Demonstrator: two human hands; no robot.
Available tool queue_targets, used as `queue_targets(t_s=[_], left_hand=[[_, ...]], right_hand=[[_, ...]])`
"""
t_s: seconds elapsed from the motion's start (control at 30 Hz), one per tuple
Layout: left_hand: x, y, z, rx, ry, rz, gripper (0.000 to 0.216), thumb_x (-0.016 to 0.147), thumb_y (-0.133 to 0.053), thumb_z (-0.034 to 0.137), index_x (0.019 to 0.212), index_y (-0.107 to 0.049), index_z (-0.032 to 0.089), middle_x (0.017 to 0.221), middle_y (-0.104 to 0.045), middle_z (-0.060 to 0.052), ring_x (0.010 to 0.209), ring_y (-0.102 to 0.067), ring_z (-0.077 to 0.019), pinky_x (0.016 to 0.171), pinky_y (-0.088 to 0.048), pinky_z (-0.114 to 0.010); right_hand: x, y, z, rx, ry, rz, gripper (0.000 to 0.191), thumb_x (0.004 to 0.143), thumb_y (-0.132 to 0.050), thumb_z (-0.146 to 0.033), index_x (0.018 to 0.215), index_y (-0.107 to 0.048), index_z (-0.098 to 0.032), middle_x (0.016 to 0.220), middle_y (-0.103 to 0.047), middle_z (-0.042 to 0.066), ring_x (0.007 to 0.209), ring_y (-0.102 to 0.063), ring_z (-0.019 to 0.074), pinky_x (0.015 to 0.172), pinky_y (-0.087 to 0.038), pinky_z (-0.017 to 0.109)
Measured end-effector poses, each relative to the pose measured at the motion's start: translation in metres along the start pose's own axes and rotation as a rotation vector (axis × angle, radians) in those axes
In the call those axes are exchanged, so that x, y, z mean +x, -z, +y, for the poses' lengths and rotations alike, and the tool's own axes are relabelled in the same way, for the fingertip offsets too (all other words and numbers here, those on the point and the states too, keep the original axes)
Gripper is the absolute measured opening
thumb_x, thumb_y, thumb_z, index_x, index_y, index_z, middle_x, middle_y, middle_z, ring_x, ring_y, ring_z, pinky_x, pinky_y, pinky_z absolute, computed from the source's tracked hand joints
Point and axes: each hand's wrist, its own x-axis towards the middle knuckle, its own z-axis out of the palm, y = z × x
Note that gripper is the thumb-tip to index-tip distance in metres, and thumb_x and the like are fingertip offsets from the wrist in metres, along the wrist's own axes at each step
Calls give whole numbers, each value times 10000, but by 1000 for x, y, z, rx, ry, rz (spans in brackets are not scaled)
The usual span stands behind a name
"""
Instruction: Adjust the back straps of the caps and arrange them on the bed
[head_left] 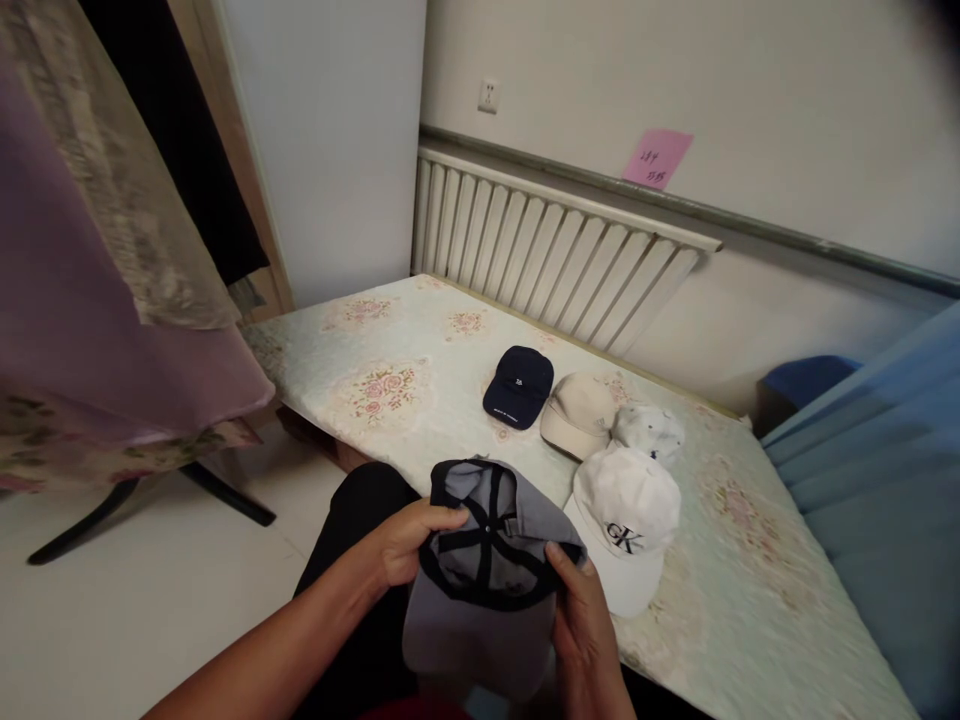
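Note:
A grey baseball cap [480, 635] is held over my lap, its inside turned up so the black seam tape shows and its brim toward me. My left hand [409, 540] grips the left rim, thumb over the edge. On the opposite rim, my right hand [581, 610] is closed with its thumb inside the edge. Beyond it on the mattress lie a navy cap [519, 385], a beige cap [581, 415], a small pale cap with little marks [646, 432] and a white cap with black letters [628, 500]. The white cap is nearest my right hand.
The caps rest on a flowered mattress [427, 345]. Behind it a white radiator [525, 240] runs along the wall. A blue curtain [885, 500] hangs at the right. Draped clothes [97, 230] and black stand legs [225, 495] are at the left.

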Motion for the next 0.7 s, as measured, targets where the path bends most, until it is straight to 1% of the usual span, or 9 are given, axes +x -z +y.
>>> queue_targets(t_s=[0.1,0.17,0.23,0.33,0.37,0.4,0.53,0.6,0.7], left_hand=[[-2,3,0,-28,-37,-4,215,655,-732,148,855,-709,75,830,-726,-139,739,-683,-224,814,-506,-388],[-4,4,-1,-35,-60,-40,231,651,-735,136,874,-711,78,841,-725,-140,727,-684,-219,791,-512,-372],[-5,4,-1,-40,-77,-73,256,658,-734,133,908,-711,84,862,-724,-143,733,-687,-227,780,-514,-371],[-4,4,-4,-61,-104,-62,248,670,-734,145,909,-712,82,853,-725,-144,749,-692,-239,800,-511,-379],[-4,4,-5,-70,-111,-50,241,673,-734,150,902,-711,78,848,-726,-146,756,-693,-242,814,-508,-385],[-3,4,-6,-79,-116,-37,238,675,-734,155,898,-710,76,844,-726,-147,758,-693,-245,824,-505,-392],[1,4,-10,-93,-128,-9,280,673,-737,166,939,-699,88,860,-727,-148,760,-694,-256,810,-513,-413],[0,4,-11,-90,-133,15,258,679,-730,164,923,-700,88,832,-728,-142,730,-693,-243,774,-525,-392],[-3,2,-10,-91,-130,2,254,697,-723,196,922,-702,81,830,-727,-141,715,-690,-225,755,-532,-370]], right_hand=[[5,5,-1,-81,-60,20,700,608,-771,-212,1264,-530,-175,924,-732,58,883,-678,240,791,-533,361],[8,8,-1,-163,-87,34,705,568,-787,-202,1235,-558,-183,890,-735,41,820,-683,218,719,-532,307],[10,11,-2,-241,-71,37,674,550,-798,-194,1192,-592,-209,896,-734,15,782,-678,186,682,-518,260],[9,9,-2,-312,-66,9,441,567,-804,-241,987,-683,-183,802,-734,1,730,-669,172,649,-509,236],[9,8,-2,-300,-78,7,383,578,-802,-269,933,-693,-174,783,-734,4,738,-673,182,656,-515,245],[8,7,-2,-267,-90,12,361,599,-793,-304,920,-694,-172,795,-738,12,770,-679,197,679,-525,264],[6,2,0,-44,-191,79,458,678,-741,-396,1075,-649,-185,993,-732,55,950,-673,246,824,-532,376],[5,2,1,25,-248,90,499,678,-745,-392,1116,-630,-183,1000,-731,67,965,-672,257,852,-526,407],[5,2,2,85,-215,93,523,666,-759,-357,1142,-618,-191,946,-742,51,1003,-660,249,896,-510,402]])
